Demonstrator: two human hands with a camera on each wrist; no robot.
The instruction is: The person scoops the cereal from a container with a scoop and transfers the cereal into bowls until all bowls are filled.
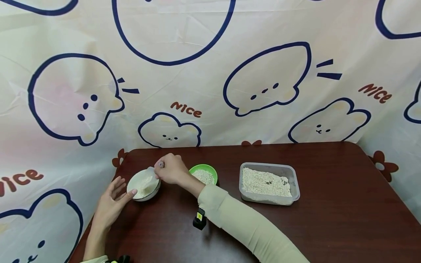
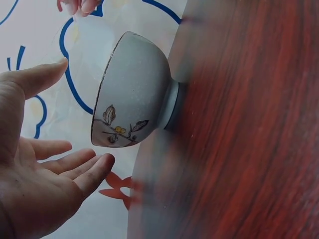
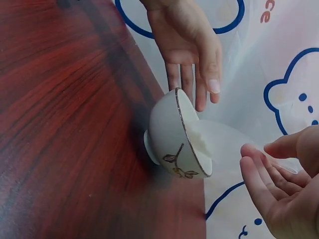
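A white bowl (image 1: 143, 197) with a brown rim and a leaf-and-berry pattern stands at the table's left end, holding pale, powdery or fine-grained contents (image 3: 198, 142). Over its right side my right hand (image 1: 171, 168) grips the handle of a clear plastic scoop (image 3: 224, 139). The scoop's bowl dips over the rim toward the contents. On the other side my left hand (image 1: 113, 202) is spread with the fingers extended, its thumb right by the rim. That spread hand (image 2: 47, 164) holds nothing in the left wrist view.
A green bowl (image 1: 215, 171) of whitish flakes sits just right of my right wrist, partly behind the forearm. Farther right is a clear plastic container (image 1: 269, 200) filled with pale flakes. A printed cloth (image 1: 210, 84) hangs behind the dark wooden table (image 1: 345, 204).
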